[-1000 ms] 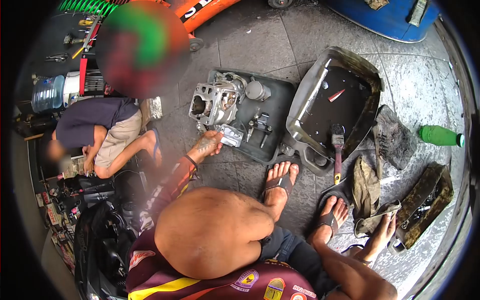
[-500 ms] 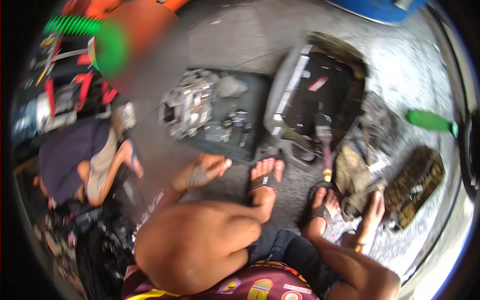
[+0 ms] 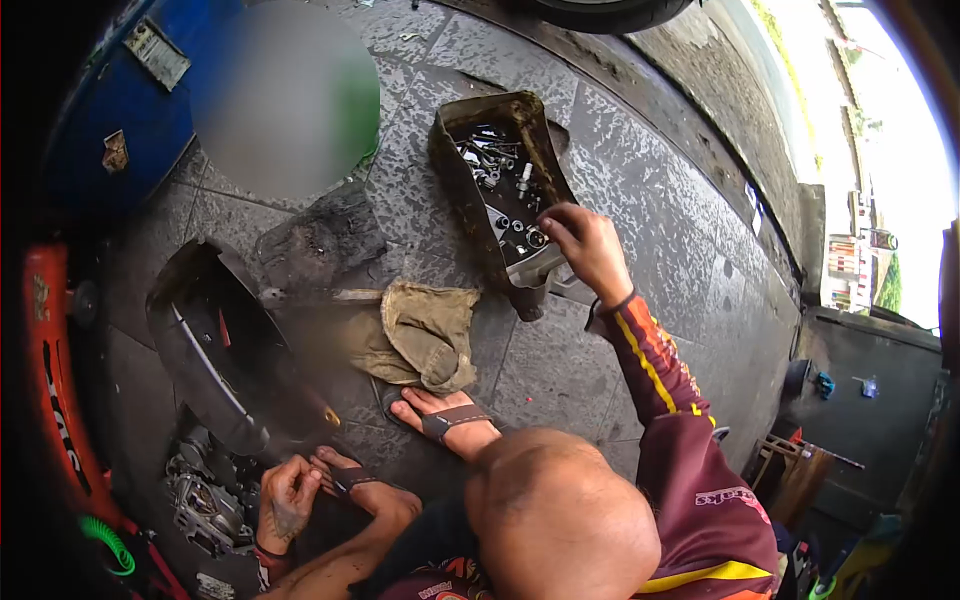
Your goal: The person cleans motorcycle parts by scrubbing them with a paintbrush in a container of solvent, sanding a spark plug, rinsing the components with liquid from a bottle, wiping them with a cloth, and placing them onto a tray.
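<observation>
From where I stand, the narrow, grimy brown-black plastic bin (image 3: 548, 160) sits on the grey tiled floor (image 3: 560, 375), in front of the crouching person. Inside lie small silver metal parts (image 3: 487, 155), loose and heaped at the far end, with a white-and-metal plug-shaped piece (image 3: 525, 175) further along and a few ring-like pieces nearer the person.

The right hand (image 3: 597, 255) is at the bin's near right side, fingers bent, thumb and forefinger close together above the rim; I cannot tell whether anything is pinched between them. The left hand (image 3: 285, 500) is low beside the sandalled left foot (image 3: 350, 478), its fingers curled in toward the thumb; whether it grips anything, I cannot make out. Nearest to it is a bulky silver cast-metal assembly (image 3: 210, 510).

As I judge it, the small pieces are detached and sorted no further than lying in one bin, while the assembly sits apart from them, none of the bin's pieces fitted to it. How many belong to it, I can't say.

Between the bin and a large dark plastic basin (image 3: 215, 370) lies a crumpled khaki cloth (image 3: 435, 335). Beyond that cloth is a charcoal-coloured, rumpled lump (image 3: 325, 235).
</observation>
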Available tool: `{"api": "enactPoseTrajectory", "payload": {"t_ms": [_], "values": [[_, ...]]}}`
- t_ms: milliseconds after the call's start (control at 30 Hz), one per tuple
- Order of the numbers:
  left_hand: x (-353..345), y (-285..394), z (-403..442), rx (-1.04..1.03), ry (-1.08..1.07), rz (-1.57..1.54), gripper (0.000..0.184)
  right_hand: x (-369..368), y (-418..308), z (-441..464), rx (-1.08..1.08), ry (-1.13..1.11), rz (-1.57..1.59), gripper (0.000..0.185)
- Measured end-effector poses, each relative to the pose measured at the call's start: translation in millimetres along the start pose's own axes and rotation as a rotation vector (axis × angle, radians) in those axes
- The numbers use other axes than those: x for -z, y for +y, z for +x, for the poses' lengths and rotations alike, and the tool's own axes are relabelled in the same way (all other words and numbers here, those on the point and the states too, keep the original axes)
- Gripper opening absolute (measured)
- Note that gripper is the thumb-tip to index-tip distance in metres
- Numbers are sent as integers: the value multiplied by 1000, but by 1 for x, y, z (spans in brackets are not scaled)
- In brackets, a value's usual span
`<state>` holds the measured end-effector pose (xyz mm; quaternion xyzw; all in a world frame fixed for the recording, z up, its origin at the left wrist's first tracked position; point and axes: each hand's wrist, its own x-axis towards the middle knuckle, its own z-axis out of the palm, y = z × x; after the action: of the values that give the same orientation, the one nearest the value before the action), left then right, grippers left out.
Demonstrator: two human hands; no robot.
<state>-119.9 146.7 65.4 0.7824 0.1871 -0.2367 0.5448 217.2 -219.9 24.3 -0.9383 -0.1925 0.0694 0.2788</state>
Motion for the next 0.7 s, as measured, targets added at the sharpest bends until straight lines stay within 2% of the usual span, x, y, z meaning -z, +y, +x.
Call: {"api": "enactPoseTrajectory", "payload": {"t_ms": [67,133,200,467,667,700], "values": [[9,5,2,-7,39,262,30,-14,30,24,-32,-107,-183,22],[12,7,-1,-23,67,269,32,-26,33,38,-88,-271,-377,30],[15,9,-6,14,89,263,33,-45,39,41,9,-290,-462,37],[9,31,-3,60,105,226,34,-69,49,44,68,-327,-460,34],[12,39,9,-3,139,260,33,-28,44,40,107,-229,-356,34],[13,43,11,41,123,251,32,-21,43,40,89,-235,-358,35]]}}
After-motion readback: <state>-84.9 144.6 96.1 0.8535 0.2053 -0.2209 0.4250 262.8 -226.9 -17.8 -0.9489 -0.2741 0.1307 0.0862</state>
